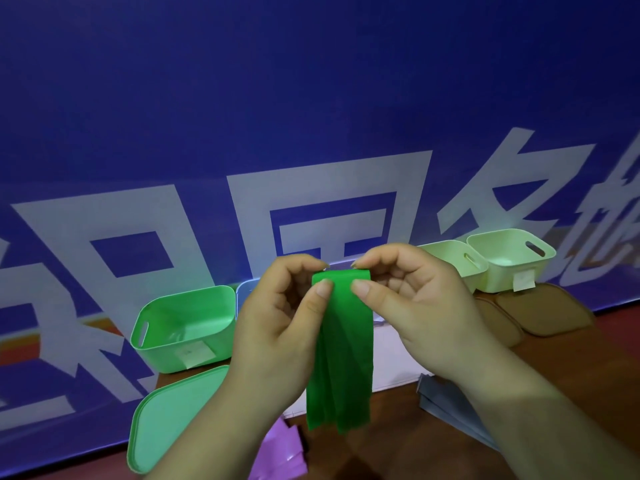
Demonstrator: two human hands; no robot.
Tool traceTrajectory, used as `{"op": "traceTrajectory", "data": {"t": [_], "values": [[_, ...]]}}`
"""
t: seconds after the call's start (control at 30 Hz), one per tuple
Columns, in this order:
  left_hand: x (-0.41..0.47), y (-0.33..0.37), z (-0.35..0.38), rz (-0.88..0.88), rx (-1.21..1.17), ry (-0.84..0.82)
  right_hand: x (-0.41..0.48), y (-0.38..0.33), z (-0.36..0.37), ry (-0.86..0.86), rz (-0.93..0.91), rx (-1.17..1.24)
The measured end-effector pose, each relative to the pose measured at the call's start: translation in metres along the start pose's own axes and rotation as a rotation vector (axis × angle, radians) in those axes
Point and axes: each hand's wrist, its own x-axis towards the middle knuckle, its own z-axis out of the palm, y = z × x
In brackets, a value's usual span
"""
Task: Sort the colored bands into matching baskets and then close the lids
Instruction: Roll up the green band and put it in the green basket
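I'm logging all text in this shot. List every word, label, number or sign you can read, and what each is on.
Blue banner: large white Chinese characters, all cropped or partly hidden; none reads whole, so no quote.
Green basket, white sticker: too blurred to read.
Pale basket, white tag: too blurred to read.
No numbers or brands visible.

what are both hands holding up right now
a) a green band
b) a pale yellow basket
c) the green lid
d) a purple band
A: the left hand and the right hand each pinch the top edge of the green band, which hangs down between them, while the purple band lies below, untouched.
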Motion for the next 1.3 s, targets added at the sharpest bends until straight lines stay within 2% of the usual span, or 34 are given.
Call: {"op": "traceTrajectory", "data": {"t": [0.3,0.5,0.73,0.83,0.9,0.97,1.17,1.3], "values": [[-0.006,0.0,0.006,0.038,0.163,-0.136,-0.006,-0.006,-0.001,0.041,0.059,0.088],[-0.009,0.003,0.008,0.046,0.096,-0.144,-0.011,-0.008,-0.002,0.081,0.056,0.025],[-0.012,0.006,0.003,0.112,0.187,-0.202,-0.016,-0.014,-0.004,0.109,0.104,-0.004],[-0.017,0.008,0.008,0.138,0.245,-0.18,-0.017,-0.015,0.0,0.093,0.159,0.066],[-0.021,0.008,0.011,0.121,0.242,-0.11,-0.018,-0.013,0.005,0.07,0.195,0.109],[-0.024,0.007,0.015,0.091,0.207,-0.044,-0.02,-0.007,0.009,0.069,0.139,0.042],[-0.031,0.013,0.018,0.057,0.155,0.042,-0.031,0.005,0.015,0.036,-0.201,-0.389],[-0.034,0.018,0.017,0.054,0.189,0.064,-0.031,0.009,0.021,0.077,-0.33,-0.395]]}}
